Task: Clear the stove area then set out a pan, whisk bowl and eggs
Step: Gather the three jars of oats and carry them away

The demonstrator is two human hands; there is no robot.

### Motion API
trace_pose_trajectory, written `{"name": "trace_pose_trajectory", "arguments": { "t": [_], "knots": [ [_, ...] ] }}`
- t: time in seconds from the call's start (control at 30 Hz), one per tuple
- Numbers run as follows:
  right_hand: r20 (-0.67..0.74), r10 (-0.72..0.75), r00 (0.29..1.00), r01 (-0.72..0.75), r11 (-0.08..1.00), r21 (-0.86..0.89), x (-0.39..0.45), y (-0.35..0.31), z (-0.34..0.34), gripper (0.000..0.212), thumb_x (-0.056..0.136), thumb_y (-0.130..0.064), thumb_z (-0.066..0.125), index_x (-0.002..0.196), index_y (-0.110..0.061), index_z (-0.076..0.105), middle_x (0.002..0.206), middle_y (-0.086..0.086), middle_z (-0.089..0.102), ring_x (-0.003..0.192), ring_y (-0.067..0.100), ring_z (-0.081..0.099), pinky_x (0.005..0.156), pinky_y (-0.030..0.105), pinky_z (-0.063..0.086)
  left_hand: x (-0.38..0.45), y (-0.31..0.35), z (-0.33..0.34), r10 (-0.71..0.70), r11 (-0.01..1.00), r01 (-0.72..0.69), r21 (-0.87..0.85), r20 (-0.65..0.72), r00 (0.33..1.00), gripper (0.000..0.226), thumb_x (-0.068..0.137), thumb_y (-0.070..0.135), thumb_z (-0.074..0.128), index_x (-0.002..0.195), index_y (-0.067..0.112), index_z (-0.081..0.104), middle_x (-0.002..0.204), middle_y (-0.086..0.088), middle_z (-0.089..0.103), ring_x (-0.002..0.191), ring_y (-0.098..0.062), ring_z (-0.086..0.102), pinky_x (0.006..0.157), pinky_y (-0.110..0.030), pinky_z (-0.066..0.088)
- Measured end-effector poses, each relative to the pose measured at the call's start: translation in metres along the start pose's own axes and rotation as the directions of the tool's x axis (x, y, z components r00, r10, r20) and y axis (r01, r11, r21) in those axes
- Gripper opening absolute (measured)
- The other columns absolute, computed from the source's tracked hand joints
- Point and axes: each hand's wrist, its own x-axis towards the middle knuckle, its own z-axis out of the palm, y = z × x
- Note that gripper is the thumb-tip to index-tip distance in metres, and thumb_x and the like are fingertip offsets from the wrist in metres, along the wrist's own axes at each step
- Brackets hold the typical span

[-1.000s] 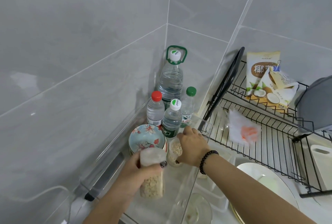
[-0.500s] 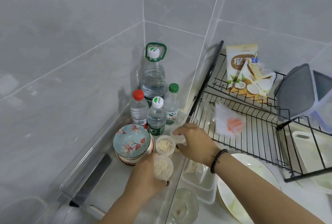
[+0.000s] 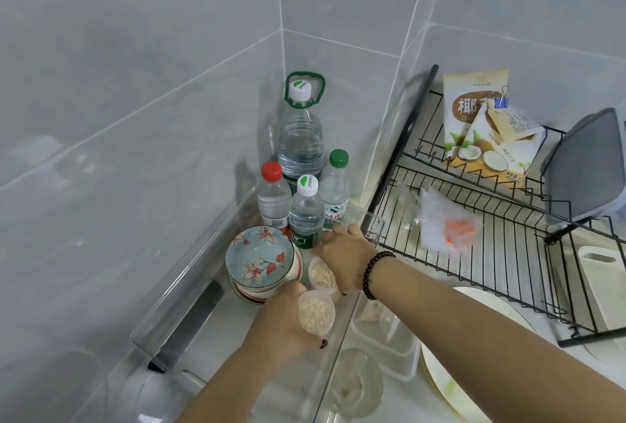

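Fingers, left hand [image 3: 288, 324]: wrapped around a small clear cup of pale grain [image 3: 315, 312], holding it upright just above or on the floor of the clear tray [image 3: 189, 290]; contact with the tray floor cannot be told.
Fingers, right hand [image 3: 343, 255]: curled downward over a second cup of pale grain [image 3: 321, 275] and reaching toward the base of the bottles; whether they grip anything cannot be told.

Change: a second ago the left-hand cup was tilted on its side, held nearer and lower in view; it now stands upright close beside the second cup. The right hand has stayed over the same spot. Judgement: items are being gathered into the corner tray, so the clearing stage is under way and the setting-out stage has not begun.

Tray contents, far to near: one large water bottle [image 3: 299, 138], three small water bottles [image 3: 306, 212], a stack of floral bowls [image 3: 259, 258] at left, touching or just beside the left hand, then the two cups.

Right of tray: black wire rack [image 3: 508, 246] with a coconut snack bag [image 3: 484, 127]; white plate [image 3: 474, 355] near right on the counter.

Task items: no pan and no eggs in view. The floral bowls could serve as the whisk bowl; this is a guess.
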Motion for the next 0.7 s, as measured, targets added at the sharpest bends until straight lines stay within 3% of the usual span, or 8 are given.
{"name": "trace_pose_trajectory", "arguments": {
  "t": [0.17, 0.43, 0.53, 0.6, 0.7],
  "knots": [
    [0.046, 0.005, 0.999, -0.002, 0.998, -0.067, -0.004, -0.004, -0.008, 0.064, 0.069, -0.011, 0.075, 0.127, -0.017, 0.049, 0.127, 0.009, 0.042, 0.122, 0.027, 0.033, 0.100, 0.038, 0.029, -0.004, 0.004, -0.007, -0.010, 1.000, 0.010, -0.007, 0.054, 0.999, 0.068, 0.053, 0.041, 0.089, 0.104, 0.030, 0.045, 0.100, 0.014, 0.058, 0.093, -0.004, 0.057, 0.078, -0.027, 0.055],
    [0.110, 0.033, 0.993, -0.026, 0.998, -0.064, -0.009, -0.005, -0.017, 0.062, 0.070, -0.011, 0.074, 0.129, -0.016, 0.052, 0.129, 0.011, 0.038, 0.123, 0.029, 0.031, 0.100, 0.040, 0.029, -0.011, 0.008, -0.009, -0.015, 0.999, 0.018, -0.030, 0.089, 0.996, 0.065, 0.059, 0.033, 0.087, 0.108, 0.030, 0.045, 0.102, 0.016, 0.055, 0.096, -0.002, 0.055, 0.080, -0.024, 0.054],
    [0.087, 0.066, 0.994, -0.071, 0.996, 0.057, -0.015, 0.002, -0.018, 0.067, 0.073, -0.010, 0.071, 0.134, -0.019, 0.047, 0.127, 0.011, 0.041, 0.121, 0.027, 0.033, 0.100, 0.042, 0.031, -0.014, 0.007, -0.012, 0.005, 0.999, 0.001, -0.054, 0.100, 0.995, 0.070, 0.061, 0.034, 0.085, 0.119, 0.028, 0.046, 0.114, 0.015, 0.057, 0.105, -0.004, 0.056, 0.090, -0.028, 0.052],
    [-0.032, 0.104, 0.994, -0.094, 0.969, 0.229, -0.024, 0.009, -0.019, 0.062, 0.079, -0.015, 0.067, 0.136, -0.022, 0.046, 0.128, 0.008, 0.045, 0.121, 0.026, 0.038, 0.102, 0.041, 0.034, -0.017, 0.004, -0.015, 0.005, 0.993, 0.004, -0.114, 0.082, 0.997, 0.075, 0.063, 0.036, 0.082, 0.127, 0.028, 0.045, 0.121, 0.014, 0.056, 0.110, -0.004, 0.056, 0.095, -0.029, 0.050],
    [-0.216, 0.243, 0.946, -0.085, 0.825, 0.559, -0.053, 0.012, -0.020, 0.050, 0.086, -0.019, 0.064, 0.134, -0.021, 0.050, 0.125, 0.003, 0.053, 0.119, 0.019, 0.049, 0.102, 0.028, 0.041, -0.022, 0.004, -0.030, 0.042, 0.982, -0.036, -0.186, 0.025, 0.999, 0.058, 0.075, 0.034, 0.077, 0.125, 0.029, 0.050, 0.119, 0.013, 0.057, 0.103, -0.001, 0.058, 0.094, -0.026, 0.049]
  ]
}}
